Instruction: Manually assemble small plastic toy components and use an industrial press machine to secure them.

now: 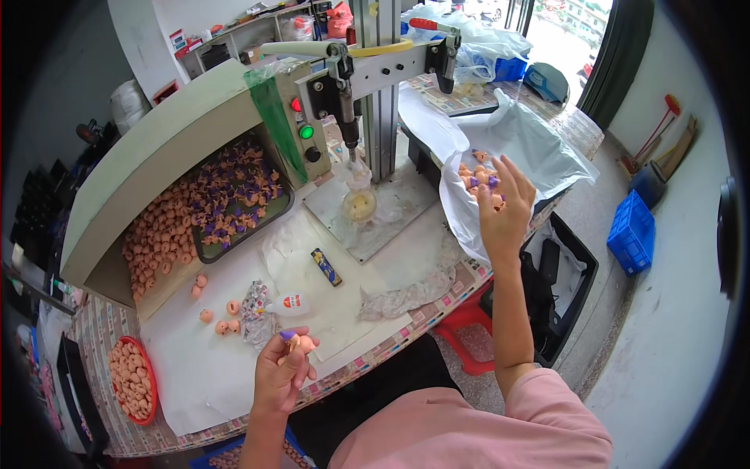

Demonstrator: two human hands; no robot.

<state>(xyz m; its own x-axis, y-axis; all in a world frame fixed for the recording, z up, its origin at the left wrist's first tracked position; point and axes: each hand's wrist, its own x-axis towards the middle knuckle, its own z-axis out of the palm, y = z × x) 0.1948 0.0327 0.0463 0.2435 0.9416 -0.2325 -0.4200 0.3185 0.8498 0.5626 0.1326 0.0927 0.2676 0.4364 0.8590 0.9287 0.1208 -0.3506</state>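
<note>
Above the front edge of the table, my left hand (278, 377) is closed around a small peach-coloured toy figure (303, 343) with a purple part. My right hand (506, 209) is raised at the right with its fingers stretched out. It hangs over a tray lined with white plastic sheeting (553, 148), and nothing shows in its grip. Several peach and purple toy figures (471, 177) lie in the lining by its fingertips, partly hidden by the hand. A white squeeze bottle (293, 305) lies beside a crumpled patterned cloth (256, 316) ahead of my left hand.
A press (348, 109) stands mid-table over a metal plate (320, 209). Left of it, a curved housing (156, 117) holds loose peach heads (160, 230) and a black tray (291, 205) of purple-and-peach parts. A red basket (155, 400) sits at left; a black crate (587, 301) stands at right.
</note>
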